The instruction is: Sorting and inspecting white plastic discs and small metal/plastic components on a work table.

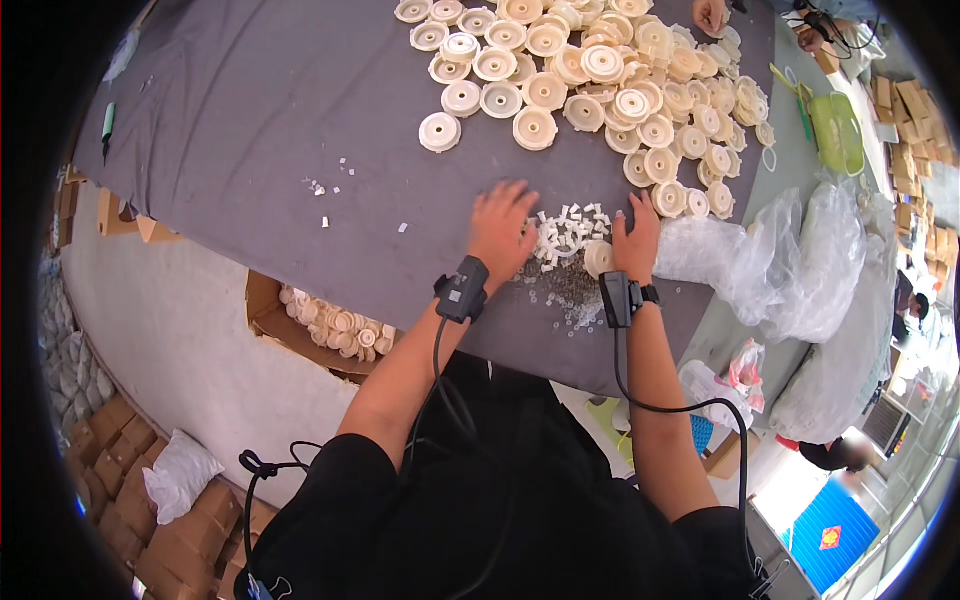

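My left hand (pixel 502 230) rests over the grey cloth with its fingers spread, its thumb at the edge of a heap of small white plastic pieces (pixel 572 232). To the right of that heap, my right hand (pixel 637 242) has its thumb and fingers apart, with nothing visible between them. A cream round plastic wheel (pixel 598 259) lies beside the right palm; whether they touch I cannot tell. Closer to me are a scatter of tiny dark metal parts (pixel 565 285) and small clear rings (pixel 580 318).
A large pile of cream wheels (pixel 600 65) covers the far side of the cloth-covered table (pixel 300 120). Another person's hand (pixel 711 17) shows beyond it. Clear plastic bags (pixel 800 250) lie at the right edge. A cardboard box (pixel 265 310) of wheels stands below the table's left front.
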Action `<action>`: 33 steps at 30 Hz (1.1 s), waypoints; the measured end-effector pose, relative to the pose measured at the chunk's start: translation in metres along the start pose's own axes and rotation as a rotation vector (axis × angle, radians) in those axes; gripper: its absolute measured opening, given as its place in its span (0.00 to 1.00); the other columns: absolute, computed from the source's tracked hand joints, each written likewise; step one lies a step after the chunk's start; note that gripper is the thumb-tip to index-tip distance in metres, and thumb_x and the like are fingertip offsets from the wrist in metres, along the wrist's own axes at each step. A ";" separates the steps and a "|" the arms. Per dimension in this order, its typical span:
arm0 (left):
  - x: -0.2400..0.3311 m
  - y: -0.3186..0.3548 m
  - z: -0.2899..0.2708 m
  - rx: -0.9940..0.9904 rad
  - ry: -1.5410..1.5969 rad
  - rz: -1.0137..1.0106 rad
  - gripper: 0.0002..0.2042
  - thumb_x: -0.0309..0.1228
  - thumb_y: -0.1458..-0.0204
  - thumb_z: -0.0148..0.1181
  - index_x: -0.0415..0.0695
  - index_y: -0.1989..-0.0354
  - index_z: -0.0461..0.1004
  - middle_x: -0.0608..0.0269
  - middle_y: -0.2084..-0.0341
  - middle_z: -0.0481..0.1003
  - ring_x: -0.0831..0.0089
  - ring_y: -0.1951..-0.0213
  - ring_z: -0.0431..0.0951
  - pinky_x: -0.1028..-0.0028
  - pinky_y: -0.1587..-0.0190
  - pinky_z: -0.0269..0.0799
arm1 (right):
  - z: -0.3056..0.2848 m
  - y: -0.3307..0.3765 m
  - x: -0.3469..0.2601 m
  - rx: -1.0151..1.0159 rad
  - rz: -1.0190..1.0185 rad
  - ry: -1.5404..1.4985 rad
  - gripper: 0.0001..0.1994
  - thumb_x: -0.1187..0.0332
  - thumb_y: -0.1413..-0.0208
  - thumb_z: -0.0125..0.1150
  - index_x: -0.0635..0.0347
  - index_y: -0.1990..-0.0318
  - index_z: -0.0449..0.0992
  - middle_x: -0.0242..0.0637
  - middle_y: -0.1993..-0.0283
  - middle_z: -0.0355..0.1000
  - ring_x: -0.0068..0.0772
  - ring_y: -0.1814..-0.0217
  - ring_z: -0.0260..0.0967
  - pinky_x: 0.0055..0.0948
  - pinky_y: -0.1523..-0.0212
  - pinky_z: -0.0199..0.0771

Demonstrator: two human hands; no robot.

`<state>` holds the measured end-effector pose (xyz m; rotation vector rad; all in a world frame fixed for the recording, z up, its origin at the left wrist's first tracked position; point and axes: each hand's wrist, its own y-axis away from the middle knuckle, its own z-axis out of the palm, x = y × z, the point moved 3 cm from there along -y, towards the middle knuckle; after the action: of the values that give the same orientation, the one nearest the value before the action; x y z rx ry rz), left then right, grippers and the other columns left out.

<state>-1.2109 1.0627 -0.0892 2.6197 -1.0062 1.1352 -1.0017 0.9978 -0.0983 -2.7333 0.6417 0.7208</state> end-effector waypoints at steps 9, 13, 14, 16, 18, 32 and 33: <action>-0.009 0.029 0.001 0.002 0.017 -0.064 0.23 0.34 0.56 0.51 0.41 0.48 0.61 0.52 0.45 0.56 0.50 0.42 0.52 0.54 0.43 0.48 | 0.003 0.020 -0.025 -0.290 -0.212 -0.386 0.12 0.78 0.55 0.49 0.60 0.61 0.73 0.38 0.58 0.71 0.41 0.52 0.63 0.33 0.50 0.61; 0.004 0.034 0.011 -0.042 0.038 -0.010 0.26 0.38 0.57 0.54 0.42 0.48 0.60 0.52 0.45 0.56 0.51 0.43 0.53 0.54 0.44 0.49 | -0.019 0.024 -0.036 -0.250 -0.211 -0.354 0.13 0.73 0.58 0.54 0.59 0.61 0.74 0.38 0.58 0.71 0.41 0.52 0.64 0.35 0.51 0.61; 0.006 0.034 0.010 -0.011 0.035 -0.009 0.27 0.40 0.57 0.54 0.42 0.47 0.60 0.52 0.46 0.57 0.52 0.43 0.54 0.53 0.44 0.50 | -0.027 0.026 -0.039 -0.164 -0.210 -0.312 0.14 0.71 0.60 0.56 0.58 0.61 0.74 0.38 0.58 0.71 0.41 0.53 0.64 0.36 0.51 0.61; 0.010 0.033 0.011 -0.008 0.015 -0.002 0.28 0.40 0.57 0.55 0.42 0.47 0.60 0.52 0.46 0.57 0.52 0.43 0.54 0.53 0.44 0.50 | -0.031 0.037 -0.032 -0.174 -0.241 -0.225 0.18 0.66 0.63 0.62 0.57 0.59 0.72 0.39 0.58 0.70 0.41 0.54 0.64 0.36 0.52 0.60; 0.013 0.030 0.010 -0.007 -0.008 0.008 0.28 0.41 0.57 0.55 0.43 0.47 0.59 0.52 0.46 0.57 0.52 0.43 0.54 0.54 0.44 0.50 | -0.032 0.049 -0.030 -0.288 -0.217 -0.008 0.23 0.63 0.65 0.65 0.56 0.57 0.70 0.39 0.57 0.67 0.42 0.55 0.64 0.37 0.53 0.60; 0.015 0.007 0.021 0.021 -0.072 -0.011 0.28 0.41 0.56 0.54 0.45 0.45 0.59 0.51 0.45 0.57 0.52 0.43 0.53 0.53 0.43 0.48 | -0.040 0.004 -0.009 0.225 -0.168 0.043 0.21 0.66 0.57 0.62 0.62 0.54 0.68 0.46 0.51 0.64 0.45 0.49 0.60 0.38 0.48 0.58; 0.015 0.004 0.020 0.019 -0.077 -0.012 0.28 0.41 0.56 0.54 0.45 0.45 0.59 0.51 0.45 0.57 0.52 0.43 0.53 0.53 0.43 0.48 | -0.039 0.018 -0.012 0.207 -0.092 -0.093 0.18 0.67 0.55 0.59 0.62 0.55 0.69 0.46 0.50 0.64 0.46 0.47 0.58 0.39 0.47 0.56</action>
<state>-1.1939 1.0443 -0.0938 2.7000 -0.9963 1.0540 -1.0034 0.9725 -0.0611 -2.5060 0.5337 0.7127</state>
